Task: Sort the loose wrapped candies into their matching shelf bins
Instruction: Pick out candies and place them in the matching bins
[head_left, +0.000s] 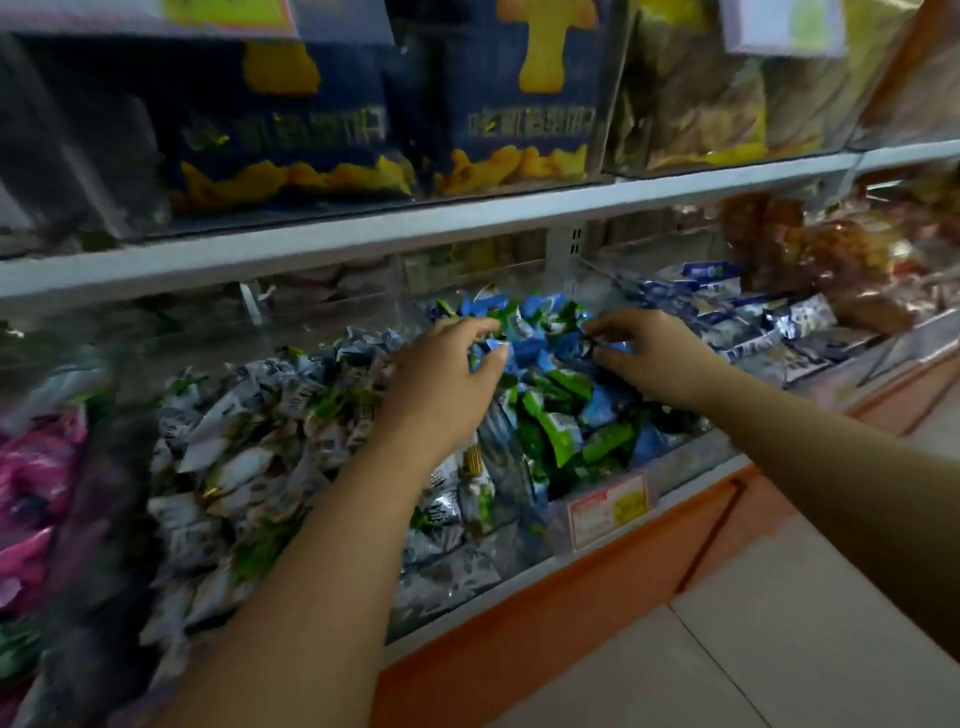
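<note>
**Mixed bin** (685, 454): clear-walled shelf bin on the lower shelf, heaped with loose blue and green candies (558, 415). All places below are given from this bin.

**Left hand** (447, 379): over the bin's back left part, palm down, fingers curled. Thumb and forefinger pinch a blue candy (491, 345) at the top of the heap.

**Right hand** (657, 356): over the bin's back right part, reaching in from the right. Thumb and fingertips are nipped together on a dark candy (588, 339), which is too blurred to tell its colour. The two hands are near each other and apart.

**White candies** (244, 447): heap of white-and-grey wrapped pieces, some with green, in the bin just left of the mixed bin. A clear divider (506, 452) stands between the two heaps, and the left forearm passes over this heap.

**Pink packets** (36, 488): further left, past the white candies.

**Blue packets** (727, 312): flat blue-and-white packs in the bin just right of the mixed bin.

**Brown snacks** (841, 270): clear bags, further right, beyond the blue packets.

**Price tag** (608, 509): red-and-yellow card low on the mixed bin's front wall, print unreadable.

**Rail** (363, 234): white shelf edge running above the bin.

**Boxes** (519, 104): dark blue with yellow shapes, on the shelf above the bin, behind clear fronts.

**Base** (571, 597): orange, directly below the bin, with pale floor tiles (779, 623) in front of it.
</note>
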